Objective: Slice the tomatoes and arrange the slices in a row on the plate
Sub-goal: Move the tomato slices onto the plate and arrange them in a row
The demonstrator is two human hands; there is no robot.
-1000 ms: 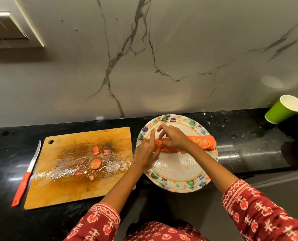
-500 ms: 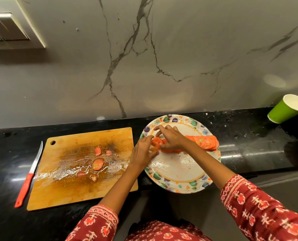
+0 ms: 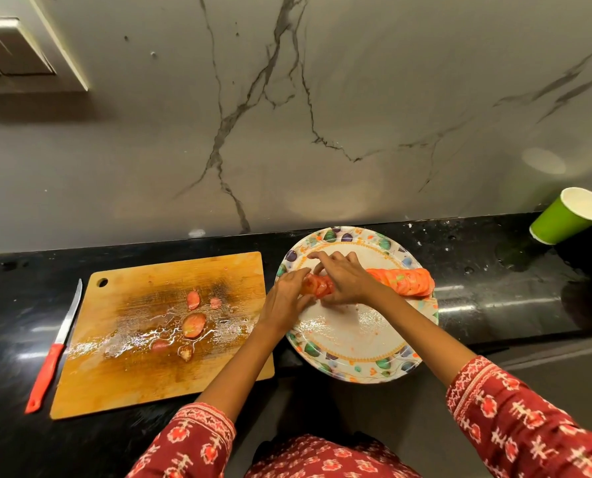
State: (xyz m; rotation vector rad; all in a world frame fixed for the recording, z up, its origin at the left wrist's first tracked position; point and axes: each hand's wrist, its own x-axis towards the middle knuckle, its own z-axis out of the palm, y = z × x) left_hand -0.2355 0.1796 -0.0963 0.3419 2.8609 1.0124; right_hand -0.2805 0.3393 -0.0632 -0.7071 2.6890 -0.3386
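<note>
A patterned round plate [image 3: 353, 360] lies on the black counter and hangs a little over its front edge. Across the plate runs a row of overlapping tomato slices [image 3: 405, 282]. Both hands meet at the row's left end. My left hand [image 3: 284, 298] touches the end slices from the left with its fingers. My right hand [image 3: 343, 277] lies over the slices, fingers bent around them, hiding part of the row. On the wet wooden cutting board [image 3: 143, 374] to the left lie several tomato end pieces [image 3: 194, 324]. A red-handled knife [image 3: 55, 350] rests on the counter left of the board.
A green paper cup [image 3: 568, 215] stands at the far right of the counter [image 3: 494, 291], against the marble wall. The counter's front edge runs just below the plate and board. My patterned red sleeves fill the bottom of the view.
Both hands have stayed at the row's left end. The left fingers have closed in on the end slices, and more slices show between the hands.
</note>
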